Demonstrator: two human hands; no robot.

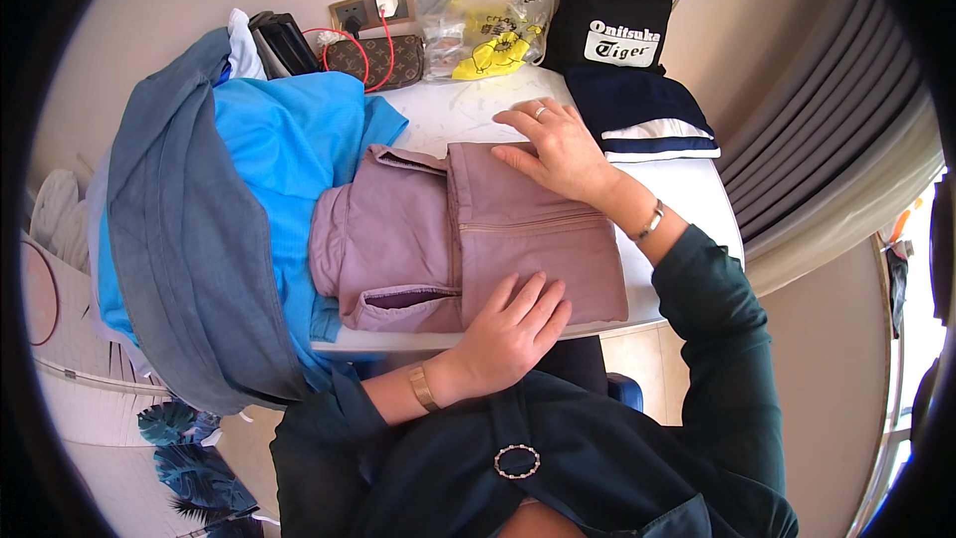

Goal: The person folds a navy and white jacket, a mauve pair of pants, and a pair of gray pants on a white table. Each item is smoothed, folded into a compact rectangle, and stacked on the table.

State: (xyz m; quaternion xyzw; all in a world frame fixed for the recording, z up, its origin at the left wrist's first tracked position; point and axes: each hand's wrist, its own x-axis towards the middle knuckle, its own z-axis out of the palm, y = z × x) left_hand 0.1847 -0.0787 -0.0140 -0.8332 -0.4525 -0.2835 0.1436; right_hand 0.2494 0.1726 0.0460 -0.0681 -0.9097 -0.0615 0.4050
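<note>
A mauve zip-up jacket (538, 261) lies folded on the white table (680, 202), its zip running left to right across the upper layer. My left hand (515, 329) rests on the jacket's near edge with its fingers spread. At the far edge, my right hand (556, 149) has its thumb on the cloth and its other fingers apart, grasping nothing. Two pocket openings show on the jacket's left part. Left of it, a bright blue garment (291, 134) lies beside and partly under a grey-blue garment (202, 239).
Folded navy and white cloth (642, 112) lies by a black drawstring bag (612, 15) at the back right. Behind are a clear plastic bag (478, 22), a brown patterned pouch (381, 60), a red charging cable (390, 52) and a black case (287, 41). Grey curtains (814, 90) hang right.
</note>
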